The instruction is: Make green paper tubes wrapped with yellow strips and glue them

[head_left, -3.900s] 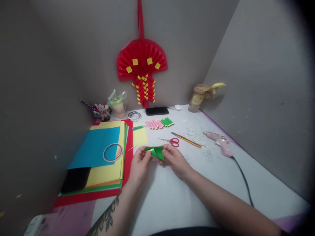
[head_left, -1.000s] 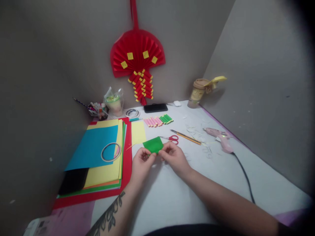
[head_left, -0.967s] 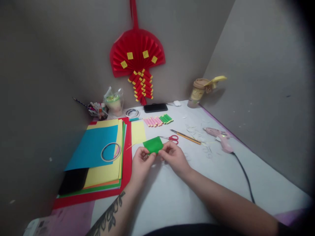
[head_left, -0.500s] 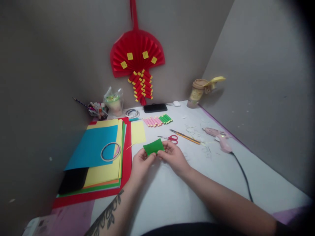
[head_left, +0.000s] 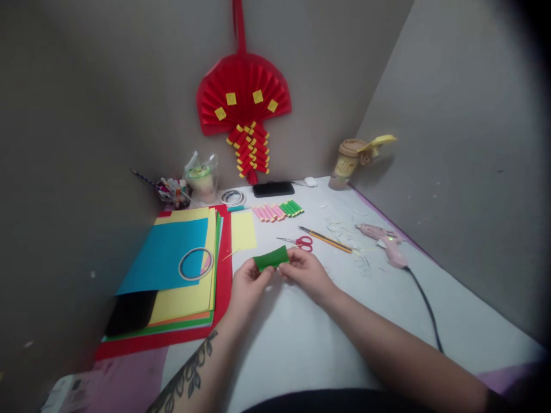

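A small piece of green paper (head_left: 271, 259) is held up between my two hands, its lower edge curling toward me. My left hand (head_left: 252, 281) pinches its left end, thumb in front. At the right end, my right hand (head_left: 307, 275) grips it with thumb and fingers. Just beyond the paper lie red-handled scissors (head_left: 304, 243) and a yellow-orange craft knife (head_left: 327, 240). Farther back sit several pink paper rolls (head_left: 269, 213) and green paper rolls (head_left: 292, 208) with yellow ends.
Left is a stack of coloured paper (head_left: 166, 252) with a tape roll (head_left: 196, 264) on it. A pink glue gun (head_left: 385, 241) with its cord lies right, near paper scraps. A phone (head_left: 274, 189), cup (head_left: 344, 163) and pen holder (head_left: 173, 192) stand behind. A red fan decoration (head_left: 244, 94) hangs above.
The green paper has curled further, its visible face now narrower in height. Both hands keep their hold in nearly the same place. The view has shifted slightly.
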Tool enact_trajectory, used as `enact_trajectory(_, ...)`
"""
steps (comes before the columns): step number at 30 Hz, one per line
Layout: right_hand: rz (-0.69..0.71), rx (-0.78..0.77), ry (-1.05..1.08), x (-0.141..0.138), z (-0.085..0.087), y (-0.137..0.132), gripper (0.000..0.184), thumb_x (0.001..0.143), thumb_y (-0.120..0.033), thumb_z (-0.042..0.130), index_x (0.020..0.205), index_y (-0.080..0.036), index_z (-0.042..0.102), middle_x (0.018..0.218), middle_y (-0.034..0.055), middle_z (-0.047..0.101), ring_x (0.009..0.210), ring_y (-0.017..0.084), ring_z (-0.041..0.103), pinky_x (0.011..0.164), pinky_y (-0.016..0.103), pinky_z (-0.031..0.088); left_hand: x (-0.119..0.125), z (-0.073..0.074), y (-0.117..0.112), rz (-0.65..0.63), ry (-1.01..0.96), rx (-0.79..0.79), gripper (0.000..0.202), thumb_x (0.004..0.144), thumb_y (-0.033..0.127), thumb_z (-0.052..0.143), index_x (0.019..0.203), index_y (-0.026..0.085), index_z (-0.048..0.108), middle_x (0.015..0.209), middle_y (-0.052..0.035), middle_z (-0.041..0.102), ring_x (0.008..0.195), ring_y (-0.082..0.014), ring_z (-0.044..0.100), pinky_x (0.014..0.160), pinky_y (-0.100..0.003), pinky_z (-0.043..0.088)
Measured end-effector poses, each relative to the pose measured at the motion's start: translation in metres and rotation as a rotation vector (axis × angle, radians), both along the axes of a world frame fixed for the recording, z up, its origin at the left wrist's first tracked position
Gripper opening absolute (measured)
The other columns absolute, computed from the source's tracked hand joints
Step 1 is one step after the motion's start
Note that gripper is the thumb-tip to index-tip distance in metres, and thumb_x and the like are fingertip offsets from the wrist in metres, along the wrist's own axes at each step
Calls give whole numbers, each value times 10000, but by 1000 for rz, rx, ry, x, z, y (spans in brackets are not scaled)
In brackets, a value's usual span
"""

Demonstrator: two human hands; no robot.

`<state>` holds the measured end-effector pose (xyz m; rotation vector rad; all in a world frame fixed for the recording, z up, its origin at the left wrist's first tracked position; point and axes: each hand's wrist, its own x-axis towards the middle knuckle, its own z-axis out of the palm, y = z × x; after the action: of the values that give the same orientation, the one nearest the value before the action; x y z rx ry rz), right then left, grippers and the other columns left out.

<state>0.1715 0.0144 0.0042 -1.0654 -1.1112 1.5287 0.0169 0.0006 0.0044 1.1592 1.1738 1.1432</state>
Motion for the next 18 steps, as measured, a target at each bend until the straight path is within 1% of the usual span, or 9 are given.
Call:
enact_trajectory(3,-12,11,-17,-2,0,-1,199,679,-299,691,743,-172,552,560,-38,596,473,85,527,465,206,394,0,0,0,-5,30,5,235,741,289,661,912,127,663,856,-77,702,768,-178,616,690,-262,471)
enact_trajectory(7,10,26,-61,-2,1,-2,164,696,-282,660,741,-176,543,527,-50,570,433,78,495,431,197,369,-1,0,0,13,29,5,205,738,280,656,884,136,667,823,-55,693,748,-167,602,670,-250,456)
enact_trajectory(12,9,97,-133,0,4,-5,59,708,-209,602,729,-187,551,498,-68,519,414,77,452,409,198,348,1,4,-2,7,37,26,171,734,257,644,854,138,670,781,-40,676,723,-156,585,658,-242,439)
enact_trajectory(14,7,105,-124,0,6,-6,40,697,-185,585,722,-193,555,488,-73,503,403,77,434,400,200,338,1,6,-3,0,11,18,136,717,241,651,810,143,664,728,-20,660,684,-143,575,639,-232,429)
enact_trajectory(18,-2,90,-64,0,9,-7,57,665,-157,565,707,-196,562,468,-78,487,382,74,398,386,202,314,0,7,-3,-6,-48,-35,73,692,210,644,732,150,643,643,7,629,622,-123,551,606,-220,414)
